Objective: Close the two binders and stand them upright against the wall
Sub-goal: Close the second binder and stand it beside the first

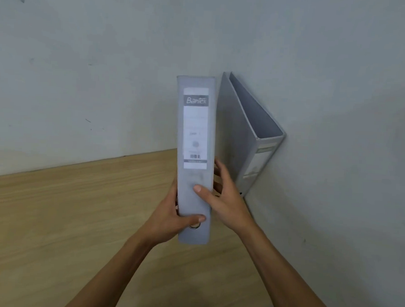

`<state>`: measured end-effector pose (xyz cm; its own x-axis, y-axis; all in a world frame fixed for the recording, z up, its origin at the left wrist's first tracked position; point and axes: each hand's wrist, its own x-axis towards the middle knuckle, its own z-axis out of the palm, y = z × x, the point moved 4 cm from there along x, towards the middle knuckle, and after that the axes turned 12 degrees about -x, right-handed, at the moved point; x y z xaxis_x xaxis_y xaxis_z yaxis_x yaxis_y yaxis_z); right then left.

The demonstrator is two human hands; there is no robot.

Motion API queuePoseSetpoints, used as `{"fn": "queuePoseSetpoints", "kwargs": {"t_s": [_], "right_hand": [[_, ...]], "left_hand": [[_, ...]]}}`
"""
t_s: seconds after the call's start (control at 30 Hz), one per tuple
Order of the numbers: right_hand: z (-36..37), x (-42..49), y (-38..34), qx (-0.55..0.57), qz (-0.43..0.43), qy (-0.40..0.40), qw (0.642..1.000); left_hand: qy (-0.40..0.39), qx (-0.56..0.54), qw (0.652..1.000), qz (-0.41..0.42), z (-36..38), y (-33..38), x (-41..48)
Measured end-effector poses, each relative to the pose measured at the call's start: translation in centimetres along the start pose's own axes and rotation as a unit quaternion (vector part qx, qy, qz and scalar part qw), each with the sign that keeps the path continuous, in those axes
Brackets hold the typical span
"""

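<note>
A closed grey binder with a white spine label is held upright in front of me, spine facing the camera. My left hand grips its lower left side, thumb across the spine near the ring hole. My right hand holds the lower right side, thumb pressed on the spine. Behind and to the right, a second grey binder stands upright in the corner, leaning against the wall, its top slightly gaping. The held binder's lower end is just above or on the table; I cannot tell which.
A light wooden table runs up to grey walls at the back and on the right. Bare tabletop lies to the left of the held binder.
</note>
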<state>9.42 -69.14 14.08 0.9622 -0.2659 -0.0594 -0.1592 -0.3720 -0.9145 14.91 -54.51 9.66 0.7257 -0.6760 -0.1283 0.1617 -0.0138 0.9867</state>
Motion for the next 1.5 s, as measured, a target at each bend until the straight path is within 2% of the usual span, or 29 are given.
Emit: {"fn": "queuePoseSetpoints", "kwargs": {"t_s": [0.17,0.37,0.53,0.63,0.73,0.87,1.23,1.5], "right_hand": [[-1.2,0.0,1.9,-0.029,0.015,0.007,0.999],[-1.9,-0.1,4.8,-0.045,0.047,0.000,0.998],[-2.1,-0.3,6.8,-0.061,0.065,-0.007,0.996],[-2.6,-0.1,7.7,-0.074,0.071,0.028,0.994],[-3.2,0.5,8.2,-0.083,0.088,0.096,0.988],[-3.6,1.6,8.7,-0.025,0.151,0.150,0.977],[-4.3,3.1,9.8,0.000,0.187,0.215,0.959],[-3.1,3.5,10.6,-0.003,0.208,0.199,0.958]], "left_hand": [[0.033,0.076,0.996,0.026,1.2,-0.9,1.0],[0.059,0.090,0.994,0.035,2.1,-2.0,2.5],[0.077,0.110,0.991,0.009,2.9,-3.7,3.6],[0.068,0.130,0.989,0.002,3.2,-4.1,4.9],[0.055,0.136,0.989,-0.001,3.0,-3.9,6.6],[0.046,0.143,0.989,0.004,3.1,-3.3,9.0],[0.019,0.154,0.988,0.019,3.7,-3.6,12.6],[0.022,0.133,0.991,-0.001,4.7,-3.6,12.8]]}}
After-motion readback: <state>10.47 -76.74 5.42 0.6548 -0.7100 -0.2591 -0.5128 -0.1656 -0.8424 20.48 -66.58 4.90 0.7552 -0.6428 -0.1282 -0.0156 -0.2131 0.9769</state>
